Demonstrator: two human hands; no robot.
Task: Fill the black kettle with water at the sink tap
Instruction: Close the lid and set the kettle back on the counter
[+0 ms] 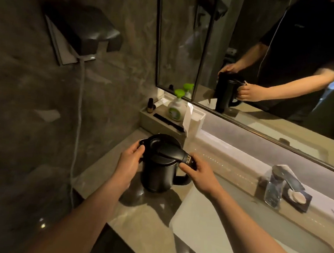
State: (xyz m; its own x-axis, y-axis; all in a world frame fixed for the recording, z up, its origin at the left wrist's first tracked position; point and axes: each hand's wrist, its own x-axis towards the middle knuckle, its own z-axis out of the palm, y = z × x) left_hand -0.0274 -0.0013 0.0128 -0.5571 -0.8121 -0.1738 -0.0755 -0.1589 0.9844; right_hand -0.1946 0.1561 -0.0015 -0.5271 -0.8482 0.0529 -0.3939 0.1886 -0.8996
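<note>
The black kettle (159, 169) stands upright on the beige counter (145, 214), just left of the white sink basin (224, 226). Its lid is down. My left hand (130, 161) touches the kettle's rim beside the spout, fingers curled on it. My right hand (197, 171) grips the top of the handle, thumb near the lid button. The chrome tap (282, 173) rises at the back right of the basin, well away from the kettle. No water is running.
A tray (158, 123) behind the kettle holds a green-capped soap bottle (176, 107), a comb and small bottles. A glass (272, 192) and a soap dish (298, 197) sit by the tap. A wall-mounted black box with a cord hangs at left. A mirror runs above.
</note>
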